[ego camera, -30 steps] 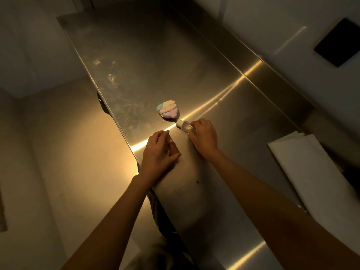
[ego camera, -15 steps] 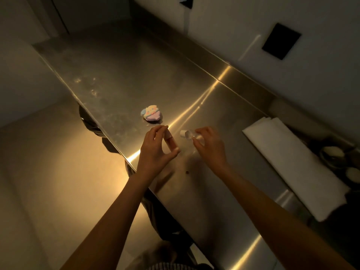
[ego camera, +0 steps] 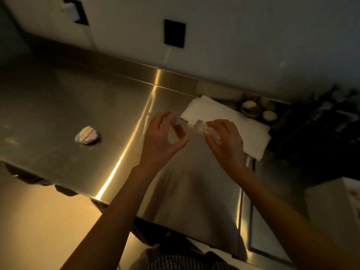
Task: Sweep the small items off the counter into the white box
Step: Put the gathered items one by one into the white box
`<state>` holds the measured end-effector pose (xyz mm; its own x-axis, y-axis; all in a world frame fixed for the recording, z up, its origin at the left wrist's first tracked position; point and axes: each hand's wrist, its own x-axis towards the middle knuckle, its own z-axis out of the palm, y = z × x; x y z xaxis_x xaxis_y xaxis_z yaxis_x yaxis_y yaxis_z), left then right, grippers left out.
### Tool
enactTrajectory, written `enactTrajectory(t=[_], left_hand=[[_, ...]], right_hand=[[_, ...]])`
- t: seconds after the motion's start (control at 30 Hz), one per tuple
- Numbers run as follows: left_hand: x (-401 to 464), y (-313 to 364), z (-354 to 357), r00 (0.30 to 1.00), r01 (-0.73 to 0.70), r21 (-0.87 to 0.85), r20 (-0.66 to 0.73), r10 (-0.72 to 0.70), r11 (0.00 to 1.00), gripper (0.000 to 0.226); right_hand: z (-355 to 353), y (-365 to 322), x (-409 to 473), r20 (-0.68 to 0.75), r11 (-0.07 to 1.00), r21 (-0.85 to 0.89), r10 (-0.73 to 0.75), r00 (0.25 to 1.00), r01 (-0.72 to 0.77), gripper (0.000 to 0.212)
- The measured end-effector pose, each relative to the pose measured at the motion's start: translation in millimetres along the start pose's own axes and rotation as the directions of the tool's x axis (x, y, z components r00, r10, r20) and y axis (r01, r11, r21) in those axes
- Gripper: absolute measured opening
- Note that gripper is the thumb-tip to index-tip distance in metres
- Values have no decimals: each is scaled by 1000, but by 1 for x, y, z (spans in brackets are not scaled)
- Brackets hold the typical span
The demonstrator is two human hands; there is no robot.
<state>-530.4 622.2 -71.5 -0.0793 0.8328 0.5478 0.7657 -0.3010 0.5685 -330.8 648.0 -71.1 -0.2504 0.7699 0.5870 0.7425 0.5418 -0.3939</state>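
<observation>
Both hands are now lifted off the desk (ego camera: 58, 106), the right hand (ego camera: 224, 141) grasping a clear small bottle (ego camera: 204, 129), the left hand (ego camera: 165, 137) pinching a small pale item (ego camera: 178, 121).

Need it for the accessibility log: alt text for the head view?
Two hands above a steel counter: the right hand grips a small clear bottle, the left hand pinches something small. A pastel cupcake-shaped item lies left; a folded white cloth behind.

Pastel cupcake-shaped item (ego camera: 87, 135) flat on steel counter (ego camera: 58, 114), clear small bottle (ego camera: 204, 129) held aloft (blurred)
</observation>
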Motion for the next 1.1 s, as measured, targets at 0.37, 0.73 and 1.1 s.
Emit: enactTrajectory(t=[0.37,0.73,1.1], left_hand=[[17,121,82,929,-267,-217,202,310,939,70],[-31,246,168,820,-325,-419,322,473,848,72],[-97,355,237,782,-266,-480,400,478,836,73]], right_hand=[[-123,68,-72,-276,939,-177,242,930,-296,29],[-237,129,-161,-386,871,-218,338,859,-441,31],[-326,197,-254,-443,837,-173,405,800,-520,35]])
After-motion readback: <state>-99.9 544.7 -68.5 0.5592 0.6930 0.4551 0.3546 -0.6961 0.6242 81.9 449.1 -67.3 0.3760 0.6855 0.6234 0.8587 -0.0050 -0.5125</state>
